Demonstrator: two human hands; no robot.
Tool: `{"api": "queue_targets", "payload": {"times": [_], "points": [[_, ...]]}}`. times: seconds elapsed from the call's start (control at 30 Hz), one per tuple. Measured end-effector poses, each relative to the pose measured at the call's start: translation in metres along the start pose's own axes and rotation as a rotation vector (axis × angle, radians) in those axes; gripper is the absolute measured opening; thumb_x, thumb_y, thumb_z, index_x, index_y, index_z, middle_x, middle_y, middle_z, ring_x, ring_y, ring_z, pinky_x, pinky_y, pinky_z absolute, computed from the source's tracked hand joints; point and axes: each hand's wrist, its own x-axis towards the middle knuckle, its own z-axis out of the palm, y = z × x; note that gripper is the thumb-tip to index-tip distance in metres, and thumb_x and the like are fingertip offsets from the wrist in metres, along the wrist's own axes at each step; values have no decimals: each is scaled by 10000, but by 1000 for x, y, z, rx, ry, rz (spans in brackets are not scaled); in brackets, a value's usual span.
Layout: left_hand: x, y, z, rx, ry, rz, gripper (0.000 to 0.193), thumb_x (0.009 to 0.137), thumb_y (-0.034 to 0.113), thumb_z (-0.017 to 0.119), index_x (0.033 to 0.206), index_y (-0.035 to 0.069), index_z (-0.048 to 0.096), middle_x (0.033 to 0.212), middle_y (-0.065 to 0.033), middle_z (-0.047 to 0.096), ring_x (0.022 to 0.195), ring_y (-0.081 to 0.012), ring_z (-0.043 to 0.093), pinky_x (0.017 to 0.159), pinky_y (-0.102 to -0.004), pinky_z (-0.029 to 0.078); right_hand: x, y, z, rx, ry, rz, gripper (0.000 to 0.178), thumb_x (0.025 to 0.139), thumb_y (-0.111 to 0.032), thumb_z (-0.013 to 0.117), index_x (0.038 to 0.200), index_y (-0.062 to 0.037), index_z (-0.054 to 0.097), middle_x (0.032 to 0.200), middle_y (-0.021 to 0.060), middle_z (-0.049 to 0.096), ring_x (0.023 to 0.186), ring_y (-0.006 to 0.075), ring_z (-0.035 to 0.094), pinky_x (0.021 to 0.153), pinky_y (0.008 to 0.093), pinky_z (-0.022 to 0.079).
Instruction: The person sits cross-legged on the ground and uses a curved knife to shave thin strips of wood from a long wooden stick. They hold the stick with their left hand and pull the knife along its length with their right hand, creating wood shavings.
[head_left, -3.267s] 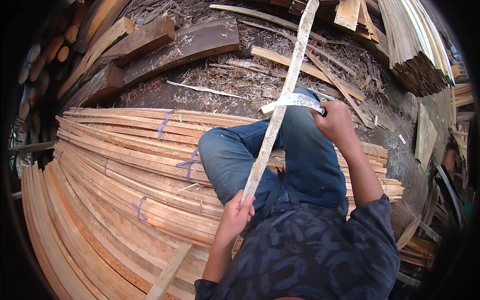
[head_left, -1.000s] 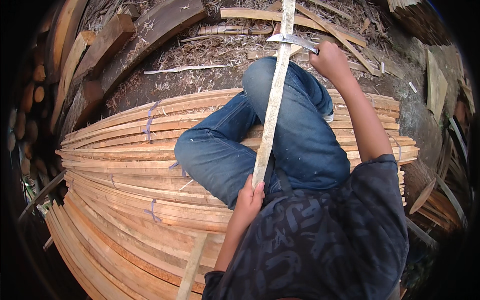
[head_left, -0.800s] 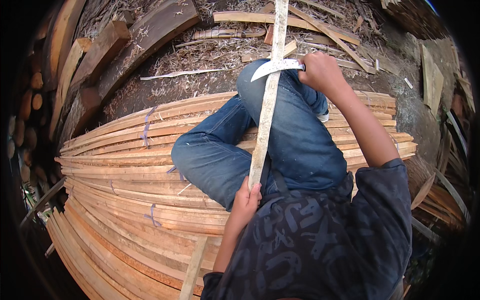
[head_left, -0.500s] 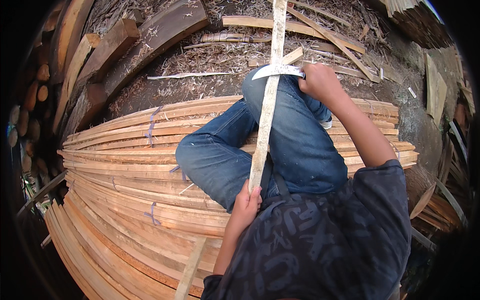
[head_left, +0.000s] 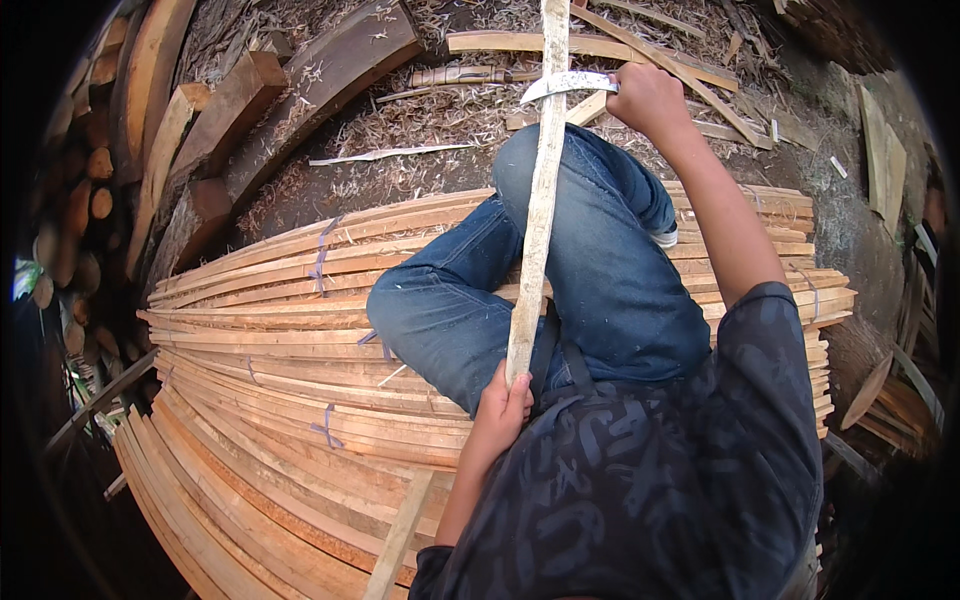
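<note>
Knife (head_left: 565, 86) shifted up strip (head_left: 542, 200) — right grip (head_left: 650, 98) clenching mostly hidden handle; left grip (head_left: 503, 405) clasping strip, far end cropped.

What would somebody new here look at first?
The shiny curved knife in the right hand, crossing a long pale wood strip, stands out first. The left hand grips the strip's near end. Under the jeans-clad legs, tied wooden slats spread left and right.

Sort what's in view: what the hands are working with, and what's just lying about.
In hand:
knife, in the right hand
strip, gripped by the left hand

Lying about:
shavings
dark beam
logs
tied bundles
</note>
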Motion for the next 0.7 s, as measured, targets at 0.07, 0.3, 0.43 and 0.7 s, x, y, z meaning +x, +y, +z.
{"api": "queue_targets", "payload": {"times": [0.07,0.3,0.43,0.7], "points": [[4,7,3,-38,9,-16,195,1012,221,421,1064,37,459,654,18,425,552,-39,388,493,-197,347,0,1,12,-2,65,-17,206,744,-208,601,763,-20,682,750,206,669,745,366,675,680,445,551],[-3,-9,3,86,-3,39,220,1002,237,445,1022,19,474,654,-23,483,554,-79,454,505,-240,390,7,8,-5,-26,148,142,286,842,-268,588,811,-1,689,776,219,674,737,377,672,701,461,538],[2,-9,2,335,-9,171,239,993,232,463,987,-7,475,661,-78,532,585,-132,522,547,-293,421,9,32,-7,283,167,410,318,839,-280,585,830,20,690,764,240,660,742,418,647,691,476,499],[10,-16,0,-1,-106,55,227,1004,237,458,1003,26,542,643,49,425,574,-26,367,520,-205,328,-97,9,-14,281,-32,190,305,820,-292,602,758,-12,707,718,224,650,716,386,649,670,449,509]]}}
